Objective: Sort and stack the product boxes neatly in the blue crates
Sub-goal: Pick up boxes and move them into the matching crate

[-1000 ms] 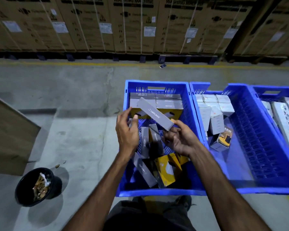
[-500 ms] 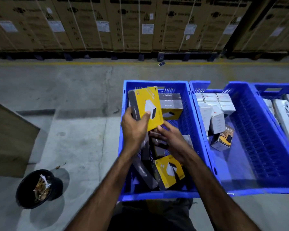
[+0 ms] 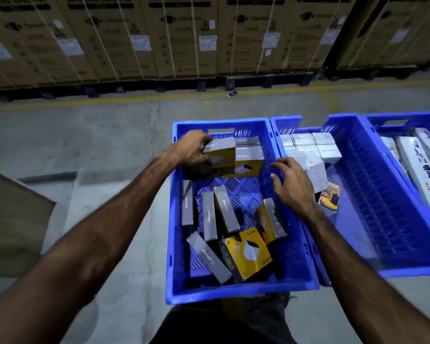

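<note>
- the left hand (image 3: 193, 150) grips a grey-and-yellow box (image 3: 220, 152) by its left end, fingers curled over the top, holding it against the stacked boxes (image 3: 248, 155) at the far end of the nearest blue crate (image 3: 233, 290).
- that held box sits at the far-left corner of the crate, touching the neat stack beside it and resting on a box below it.
- the right hand (image 3: 292, 187) hovers over the crate's right wall with its fingers spread and loosely bent, holding nothing and touching no box that i can see.
- nearer to the person, loose boxes (image 3: 210, 214) lie jumbled on the crate floor: several stand on edge showing grey sides, 1 yellow-faced box (image 3: 247, 254) lies tilted near the front, another leans against the right wall.
- a 2nd blue crate (image 3: 372, 194) sits just beside the 1st on the right, with white boxes (image 3: 310, 145) stacked at its far-left corner and a small box marked 65w (image 3: 329, 198) tilted below them.
- a 3rd crate (image 3: 392, 122) further right holds long white cartons (image 3: 417, 170).
- big brown cartons (image 3: 184, 38) stand in a row along the far side of the concrete floor (image 3: 85, 135).
</note>
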Tool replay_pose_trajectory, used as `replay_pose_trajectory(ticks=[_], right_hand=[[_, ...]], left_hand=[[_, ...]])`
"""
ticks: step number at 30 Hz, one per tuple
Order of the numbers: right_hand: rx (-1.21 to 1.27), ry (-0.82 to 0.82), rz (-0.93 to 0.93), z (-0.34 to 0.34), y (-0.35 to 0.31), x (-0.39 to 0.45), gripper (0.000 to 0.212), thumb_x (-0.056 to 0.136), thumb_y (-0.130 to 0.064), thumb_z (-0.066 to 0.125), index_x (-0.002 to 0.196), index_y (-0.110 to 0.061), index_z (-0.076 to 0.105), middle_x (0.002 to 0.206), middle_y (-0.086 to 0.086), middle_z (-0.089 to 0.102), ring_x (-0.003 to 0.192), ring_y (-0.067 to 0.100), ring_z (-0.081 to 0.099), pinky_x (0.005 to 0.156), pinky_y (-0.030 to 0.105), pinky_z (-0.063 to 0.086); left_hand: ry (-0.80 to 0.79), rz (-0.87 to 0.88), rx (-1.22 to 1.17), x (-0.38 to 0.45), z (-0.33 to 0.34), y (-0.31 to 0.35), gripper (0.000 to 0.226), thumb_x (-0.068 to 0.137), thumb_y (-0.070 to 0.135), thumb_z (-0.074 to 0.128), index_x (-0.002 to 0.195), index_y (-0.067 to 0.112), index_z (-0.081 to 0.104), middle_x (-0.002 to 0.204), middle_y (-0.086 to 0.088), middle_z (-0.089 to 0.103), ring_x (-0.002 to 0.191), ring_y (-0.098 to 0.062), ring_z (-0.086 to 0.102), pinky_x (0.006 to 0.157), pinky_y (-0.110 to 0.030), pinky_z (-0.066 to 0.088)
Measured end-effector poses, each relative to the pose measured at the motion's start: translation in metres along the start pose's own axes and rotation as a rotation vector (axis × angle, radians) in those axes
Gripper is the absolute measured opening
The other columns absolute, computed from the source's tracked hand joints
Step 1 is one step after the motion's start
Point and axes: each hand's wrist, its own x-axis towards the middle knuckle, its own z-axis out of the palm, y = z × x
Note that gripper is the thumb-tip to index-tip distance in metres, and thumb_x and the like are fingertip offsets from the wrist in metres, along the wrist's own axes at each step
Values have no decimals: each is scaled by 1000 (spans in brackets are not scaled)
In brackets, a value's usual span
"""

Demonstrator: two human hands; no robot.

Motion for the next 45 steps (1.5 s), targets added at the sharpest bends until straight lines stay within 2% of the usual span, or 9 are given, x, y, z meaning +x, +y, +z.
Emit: replay_pose_trajectory(ticks=[5, 8, 14, 22, 25, 31, 35, 40, 45], right_hand=[[-2, 66, -76, 13, 8, -5, 27, 97, -15, 64, 122, -8, 71, 141, 5, 56, 132, 25, 52, 100, 44, 53], [6, 90, -73, 13, 8, -3, 26, 95, -10, 63, 119, -7, 72, 138, 5, 57, 130, 24, 52, 98, 42, 53], [-12, 122, -108, 16, 8, -2, 22, 93, -6, 64, 113, -3, 73, 132, 9, 62, 128, 25, 53, 97, 42, 54], [-28, 133, -116, 17, 8, -2, 24, 92, -5, 63, 113, -2, 73, 132, 9, 63, 128, 26, 54, 96, 40, 53], [-31, 131, -111, 17, 7, -3, 25, 92, -4, 60, 114, -2, 72, 133, 9, 63, 130, 25, 53, 97, 40, 53], [-19, 122, -110, 17, 7, -4, 25, 93, -3, 58, 114, -2, 72, 133, 9, 63, 134, 24, 51, 102, 40, 51], [-21, 117, -103, 17, 7, -4, 23, 95, -4, 57, 112, -1, 72, 133, 9, 64, 135, 25, 51, 102, 41, 52], [-20, 101, -98, 17, 6, -3, 23, 95, -4, 56, 112, -1, 72, 133, 9, 64, 136, 25, 51, 104, 41, 52], [-14, 97, -95, 15, 5, -3, 23, 95, -5, 55, 109, -3, 73, 133, 8, 64, 136, 23, 51, 101, 41, 53]], left_hand=[[-151, -18, 124, 20, -9, -5, 50, 67, 54, 73, 65, 13, 44, 73, -10, 54, 71, -38, 55, 61, -48, 50], [-211, -8, 142, 22, -9, -11, 55, 74, 46, 88, 64, 16, 43, 65, -1, 48, 61, -27, 46, 55, -40, 39], [-256, -42, 226, 10, -3, -12, 44, 75, 45, 90, 77, 13, 60, 78, -5, 63, 71, -26, 59, 60, -36, 47], [-130, -75, 641, 1, 28, -17, 73, 75, 86, 65, 107, 21, 74, 115, -5, 72, 114, -31, 61, 90, -43, 47], [-117, -141, 715, 1, 42, -12, 78, 74, 87, 64, 109, 18, 74, 116, -8, 69, 112, -30, 60, 92, -44, 45], [-108, -270, 561, -10, 59, 8, 66, 85, 62, 76, 123, 12, 55, 117, -10, 63, 102, -32, 68, 71, -44, 55], [-142, -332, 534, -11, 67, 19, 45, 89, 32, 83, 120, 4, 67, 121, -15, 57, 110, -35, 63, 81, -46, 57], [-137, -397, 456, -16, 72, 14, 53, 86, 47, 81, 122, 12, 66, 126, -12, 64, 124, -34, 55, 86, -47, 55], [77, -356, 327, -39, 71, 27, 26, 91, 8, 69, 116, 7, 65, 119, -14, 61, 116, -37, 54, 74, -49, 53]])
